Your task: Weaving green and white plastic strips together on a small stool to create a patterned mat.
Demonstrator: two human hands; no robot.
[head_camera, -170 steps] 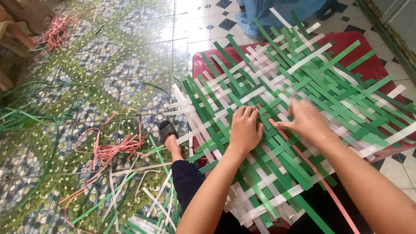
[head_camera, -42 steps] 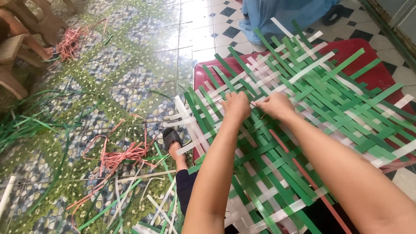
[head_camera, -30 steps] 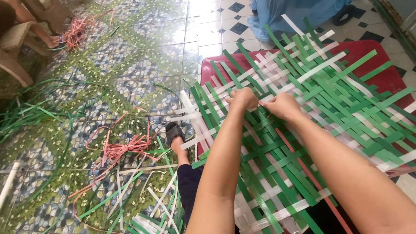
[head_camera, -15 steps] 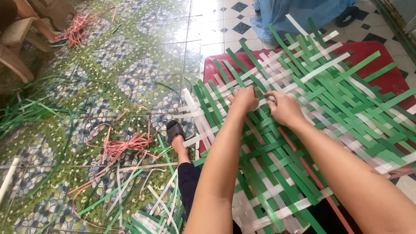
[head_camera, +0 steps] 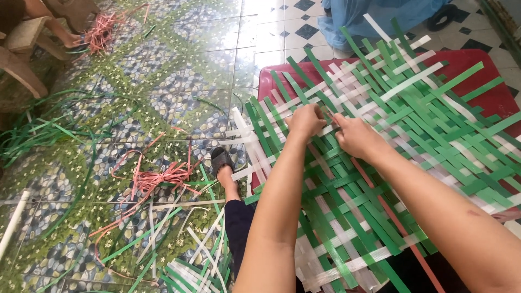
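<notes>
Nearest to me, loose green and white strips (head_camera: 190, 255) lay scattered on the tiled floor (head_camera: 163, 81) beside my sandalled foot (head_camera: 222, 165), with a tangle of pink strips (head_camera: 157, 179) just left of it. Past those, the woven mat (head_camera: 391, 179) of green and white strips spread over a red board (head_camera: 488, 92), its near left corner reaching toward my foot. I judged the strips light, flat and springy, smooth enough to slip, and best taken by pinching one strip across its width close to where it crossed another. My left hand (head_camera: 305, 120) sat near the mat's left edge, fingers curled tightly down, seemingly pinching a white strip (head_camera: 325, 129), though the fingertips were tucked under and I could not tell for sure. My right hand (head_camera: 355, 135) lay just beside it, almost touching, fingers bent and pressed onto the weave, thumb toward the same white strip; whether it truly gripped I could not tell. Farther off, a blue bag (head_camera: 380, 16) sat beyond the board's far edge, and wooden furniture (head_camera: 24, 59) stood at the far left.
</notes>
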